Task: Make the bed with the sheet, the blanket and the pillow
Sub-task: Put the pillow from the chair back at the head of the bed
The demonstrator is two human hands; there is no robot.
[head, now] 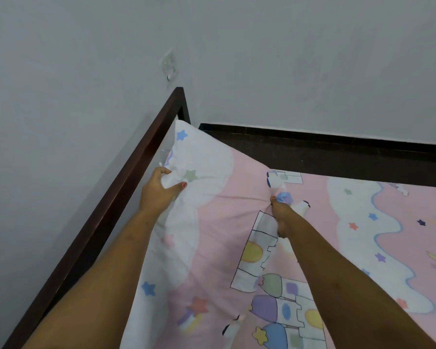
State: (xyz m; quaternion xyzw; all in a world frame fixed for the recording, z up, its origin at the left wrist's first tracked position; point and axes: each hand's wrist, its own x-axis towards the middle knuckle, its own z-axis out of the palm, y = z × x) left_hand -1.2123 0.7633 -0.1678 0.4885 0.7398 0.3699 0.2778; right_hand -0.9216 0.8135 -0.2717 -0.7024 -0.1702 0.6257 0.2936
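Note:
A pink and white sheet [219, 222] printed with stars, castles and clouds covers the mattress. Its far left corner [186, 139] rises against the dark headboard. My left hand [159, 191] grips the sheet's white edge beside the bed rail, thumb on top. My right hand [281, 212] pinches a bunched fold of the sheet near the middle, and creases run out from it. No blanket or pillow is in view.
A dark wooden bed frame [106, 215] runs along the left, close to the grey wall. A wall socket [169, 65] sits above the frame's corner. Dark floor and a black skirting board [325, 144] lie beyond the bed's far edge.

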